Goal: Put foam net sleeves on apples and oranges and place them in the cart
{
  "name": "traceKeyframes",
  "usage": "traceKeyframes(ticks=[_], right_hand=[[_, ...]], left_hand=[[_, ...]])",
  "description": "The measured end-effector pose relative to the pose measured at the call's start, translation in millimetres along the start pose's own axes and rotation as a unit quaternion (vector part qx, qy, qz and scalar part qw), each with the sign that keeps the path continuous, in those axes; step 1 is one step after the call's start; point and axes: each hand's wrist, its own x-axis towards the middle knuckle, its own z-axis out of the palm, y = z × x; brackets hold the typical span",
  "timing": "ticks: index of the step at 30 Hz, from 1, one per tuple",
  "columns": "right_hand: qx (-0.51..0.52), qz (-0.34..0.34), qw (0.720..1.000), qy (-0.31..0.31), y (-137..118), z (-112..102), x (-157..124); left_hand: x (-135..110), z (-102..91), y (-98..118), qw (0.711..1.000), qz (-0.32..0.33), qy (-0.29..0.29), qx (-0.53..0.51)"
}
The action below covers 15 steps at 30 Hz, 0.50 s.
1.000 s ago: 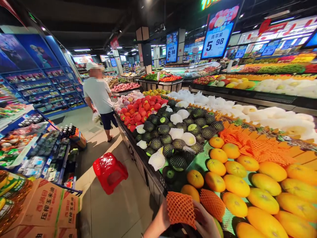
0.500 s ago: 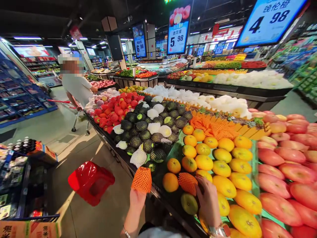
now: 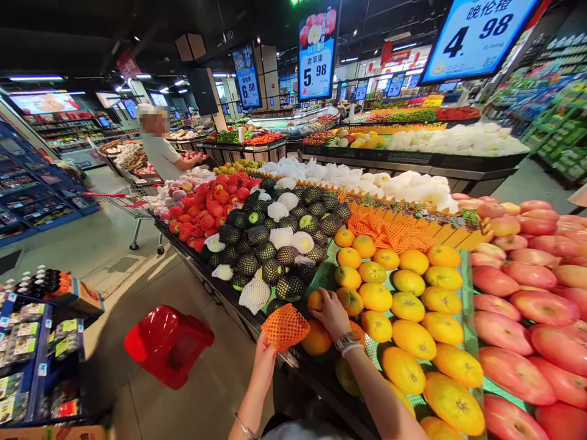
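My left hand (image 3: 265, 362) pinches an orange foam net sleeve (image 3: 285, 326) and holds it up at the front edge of the fruit stand. My right hand (image 3: 331, 313) reaches forward over the display, its fingers closed around an orange (image 3: 315, 299) at the near left corner of the orange pile (image 3: 403, 305). A watch sits on that wrist. Another orange (image 3: 317, 339) lies just below the hand, beside the net. More orange net sleeves (image 3: 389, 232) lie heaped behind the pile.
Dark netted avocados (image 3: 270, 250) and red apples (image 3: 206, 208) fill the stand to the left, large pinkish-red fruit (image 3: 527, 293) to the right. A red stool (image 3: 167, 342) stands in the aisle. Another shopper (image 3: 160, 150) with a cart (image 3: 132, 205) stands farther along. Shelves (image 3: 32, 342) line the left.
My right hand left the net sleeve near the front and moved forward onto an orange farther up the pile. My left hand carried its net sleeve rightward. The view shifted slightly.
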Motion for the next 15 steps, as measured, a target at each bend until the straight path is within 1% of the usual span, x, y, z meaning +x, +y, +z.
traceKeyframes(ticks=[2,4,7,8,9,11,12,13,14,15], right_hand=[[0.074,0.01,0.997,0.008,-10,-6,-7],[0.16,0.028,0.987,0.001,-23,-11,-15],[0.271,0.069,0.959,-0.048,-43,-16,-28],[0.315,0.092,0.942,-0.073,-49,-16,-32],[0.369,0.12,0.916,-0.1,-54,-16,-35],[0.484,0.184,0.844,-0.139,-58,-16,-41],[0.532,0.212,0.806,-0.146,-59,-15,-44],[0.564,0.233,0.778,-0.146,-57,-14,-47],[0.578,0.244,0.766,-0.14,-55,-13,-50],[0.582,0.247,0.763,-0.131,-53,-12,-53]], left_hand=[[0,7.6,4,0.999,0.034,-0.03,0.029],[2,10.5,5,0.995,0.06,-0.049,0.06],[7,7.3,7,0.982,0.095,-0.067,0.149],[8,5.9,9,0.971,0.109,-0.084,0.193],[9,4.9,12,0.955,0.129,-0.112,0.241],[10,5.5,20,0.912,0.179,-0.172,0.326],[9,7.0,25,0.89,0.204,-0.195,0.357],[8,9.2,30,0.871,0.226,-0.211,0.381],[6,11.7,35,0.859,0.24,-0.218,0.396],[4,14.4,40,0.857,0.24,-0.221,0.399]])
